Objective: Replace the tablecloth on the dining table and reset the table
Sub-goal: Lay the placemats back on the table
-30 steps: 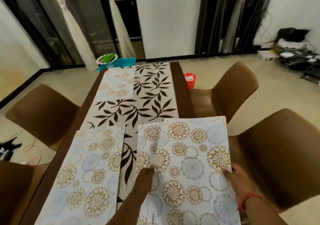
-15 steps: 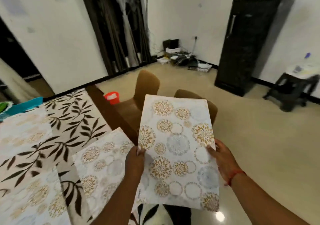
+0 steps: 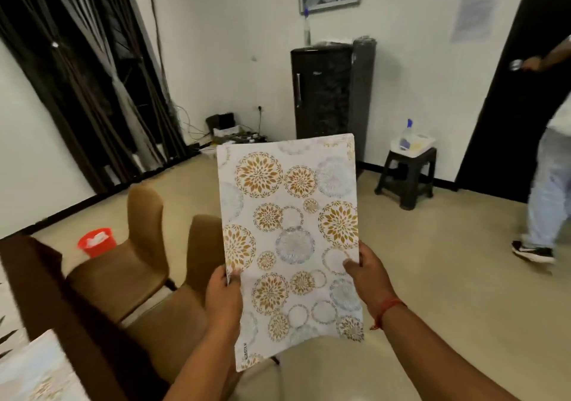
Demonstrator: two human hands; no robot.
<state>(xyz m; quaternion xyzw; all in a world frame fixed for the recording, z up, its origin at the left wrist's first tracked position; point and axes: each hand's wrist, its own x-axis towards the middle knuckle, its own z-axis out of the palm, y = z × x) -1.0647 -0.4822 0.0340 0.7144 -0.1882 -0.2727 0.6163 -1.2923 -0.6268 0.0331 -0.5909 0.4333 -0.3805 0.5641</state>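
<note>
While gripped lengthwise, placemat [image 3: 290,230] points away.

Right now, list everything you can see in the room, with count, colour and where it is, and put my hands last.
Placemat: one, white with gold and grey flower circles, held up in mid-air.
Dining table: one, dark brown, lower left, with a second placemat lying on it.
Chairs: two, brown, beside the table.
Bucket: one, red, on the floor behind the chairs.
Cabinet: one, black, against the far wall.
Stool: one, black, right of the cabinet, carrying a white tray.
Other person: one, pale jeans, far right.
Left hand: grips the placemat's left edge.
Right hand: grips its right edge.
</note>
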